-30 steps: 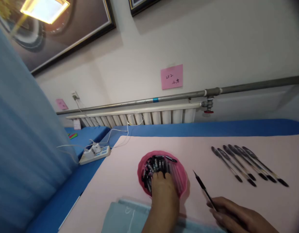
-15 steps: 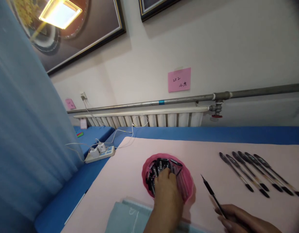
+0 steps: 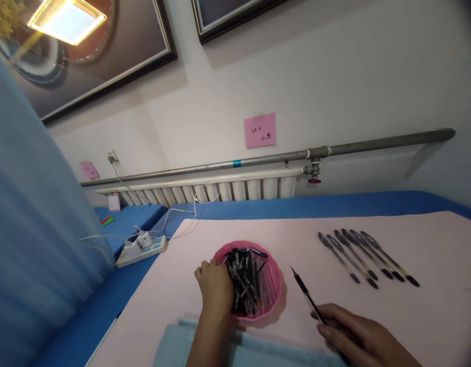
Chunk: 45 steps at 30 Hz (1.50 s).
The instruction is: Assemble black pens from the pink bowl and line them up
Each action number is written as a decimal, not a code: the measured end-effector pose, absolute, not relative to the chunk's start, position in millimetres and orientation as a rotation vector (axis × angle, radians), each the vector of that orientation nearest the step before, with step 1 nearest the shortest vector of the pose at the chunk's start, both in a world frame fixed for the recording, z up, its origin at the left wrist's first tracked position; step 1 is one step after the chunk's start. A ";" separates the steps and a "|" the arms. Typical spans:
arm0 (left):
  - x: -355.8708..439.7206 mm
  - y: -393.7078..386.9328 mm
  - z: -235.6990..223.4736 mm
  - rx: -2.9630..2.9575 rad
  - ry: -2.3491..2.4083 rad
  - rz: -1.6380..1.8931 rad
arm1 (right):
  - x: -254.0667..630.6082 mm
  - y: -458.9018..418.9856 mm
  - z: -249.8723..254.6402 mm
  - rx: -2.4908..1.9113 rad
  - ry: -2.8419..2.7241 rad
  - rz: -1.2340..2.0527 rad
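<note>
In the head view, gripping a pen (image 3: 304,291) with the right hand (image 3: 350,329), with thumb and fingers clamped together on the barrel. Held tilted, with thin tip up and to the left, near the right rim of the pink bowl (image 3: 279,278) but apart from it.

Resting the left hand (image 3: 216,285) at the left rim of that bowl, with fingers bent and close together, back of the hand up. Cannot tell whether closed on the rim or on something, with fingertips hidden.

Heaped inside the bowl, black pen parts (image 3: 239,278); along its right side, clear tubes (image 3: 264,285) lying side by side. Well to the right of the bowl, six pens (image 3: 365,255) in a slanting row, black ends toward the near side, flat on the pink sheet (image 3: 162,295).

Folded at the near edge, partly under the left forearm, a pale blue cloth (image 3: 174,341). Beneath the sheet, a blue surface (image 3: 98,295); at far left, a power strip (image 3: 144,252) with two plugs (image 3: 134,248), next to a curtain (image 3: 40,193). Behind, a radiator (image 3: 243,188) under a pipe (image 3: 273,158), and above these on the wall, a handwritten pink note (image 3: 260,131).
</note>
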<state>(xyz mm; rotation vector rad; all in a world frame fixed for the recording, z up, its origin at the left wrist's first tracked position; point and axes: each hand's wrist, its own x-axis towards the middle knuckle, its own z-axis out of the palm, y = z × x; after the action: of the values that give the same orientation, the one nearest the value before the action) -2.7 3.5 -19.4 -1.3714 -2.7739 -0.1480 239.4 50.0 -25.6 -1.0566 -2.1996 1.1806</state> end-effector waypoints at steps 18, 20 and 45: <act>-6.1 10.4 -35.4 -1.525 -2.704 -0.172 | 242.2 44.2 -18.0 -0.977 -2.248 1.269; -5.7 9.8 -31.9 -1.521 -2.724 -0.169 | 242.6 44.5 -16.9 -0.980 -2.244 1.262; 35.7 -2.1 -7.2 -1.464 -2.597 -3.140 | 245.9 43.3 -21.1 -0.767 -2.483 1.037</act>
<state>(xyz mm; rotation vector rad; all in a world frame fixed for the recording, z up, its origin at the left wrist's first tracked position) 35.7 -2.1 -7.2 -1.4636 -2.5971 -3.1402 245.9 43.3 -21.1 -0.7675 -2.4835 1.0375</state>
